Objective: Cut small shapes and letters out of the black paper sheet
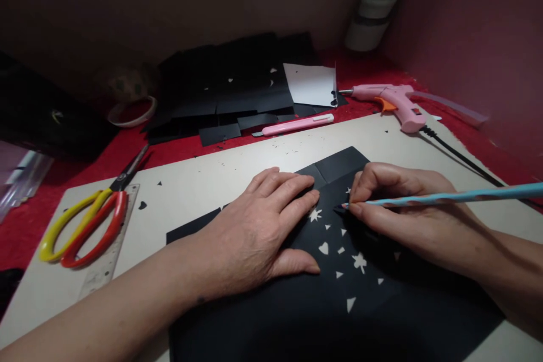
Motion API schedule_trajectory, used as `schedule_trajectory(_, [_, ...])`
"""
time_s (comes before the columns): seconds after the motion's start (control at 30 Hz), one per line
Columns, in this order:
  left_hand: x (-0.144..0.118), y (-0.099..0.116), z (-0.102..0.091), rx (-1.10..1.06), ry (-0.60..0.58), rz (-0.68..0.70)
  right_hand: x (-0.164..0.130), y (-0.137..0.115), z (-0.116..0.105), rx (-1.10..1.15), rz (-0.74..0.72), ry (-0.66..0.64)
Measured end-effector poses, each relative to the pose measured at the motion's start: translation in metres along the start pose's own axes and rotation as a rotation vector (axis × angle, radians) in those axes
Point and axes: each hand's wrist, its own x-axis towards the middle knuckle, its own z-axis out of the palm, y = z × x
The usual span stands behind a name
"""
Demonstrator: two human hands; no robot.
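One white board (186, 192): it lies under our work, and we judge its level face a good firm backing for pencil marks.
Black sheet (237, 328): it sits on the near, middle-to-right part of the board, set askew. We likely do best to press it flat close beside the mark, so it neither slides nor buckles.
Left hand (263, 220): palm down on the sheet, our forearm coming in from the near left. The fingers lie extended and fairly close together towards the far right, the thumb spread off on the near side; they grip nothing and serve, we think, as a weight.
Right hand (407, 209): it comes in from the right, turned on its side with the fingers curled. Thumb and fingertips close on the pencil low down, which should give us fine control.
Pencil (445, 198): light blue, its shaft leaning far over to the right. A steeper lean and light pressure would probably give us a neater line.
Pale shapes (360, 263): mostly on the near side of the pencil point; cut through or stuck on, we cannot say. We should leave space around each.
Dark tip (338, 208): just right of our left fingertips; whether it touches the sheet we cannot tell.
Specks (287, 152): strewn on the board's far part, best kept out from underneath.
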Motion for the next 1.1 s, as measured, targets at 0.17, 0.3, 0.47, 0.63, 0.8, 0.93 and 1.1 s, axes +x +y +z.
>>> schedule_trajectory(0.17, [0.0003, 0.0005, -0.0012, 0.012, -0.015, -0.004, -0.002, 0.0018, 0.0014, 0.064, 0.024, -0.006])
schedule_trajectory(0.3, [0.0002, 0.0008, -0.0006, 0.023, -0.022, 0.001, 0.0005, -0.0023, 0.0011, 0.074, 0.045, 0.023])
schedule_trajectory(0.47, [-0.0001, 0.0007, -0.0001, 0.036, -0.028, 0.004, 0.0046, -0.0055, 0.0003, 0.062, 0.039, 0.075])
schedule_trajectory(0.63, [0.0001, 0.0009, -0.0002, 0.031, -0.025, 0.0, 0.0023, -0.0032, 0.002, 0.009, 0.053, 0.092])
schedule_trajectory(0.8, [-0.0002, 0.0006, 0.0004, 0.044, -0.011, 0.01, 0.0014, 0.0018, 0.0016, 0.017, 0.032, 0.058])
schedule_trajectory(0.93, [-0.0011, 0.0012, 0.0001, 0.049, -0.017, 0.003, 0.001, 0.0041, -0.0006, 0.045, -0.019, 0.009])
schedule_trajectory(1.1, [-0.0009, 0.0015, -0.0007, 0.039, -0.023, -0.004, 0.0014, 0.0041, 0.0001, 0.06, 0.008, 0.036])
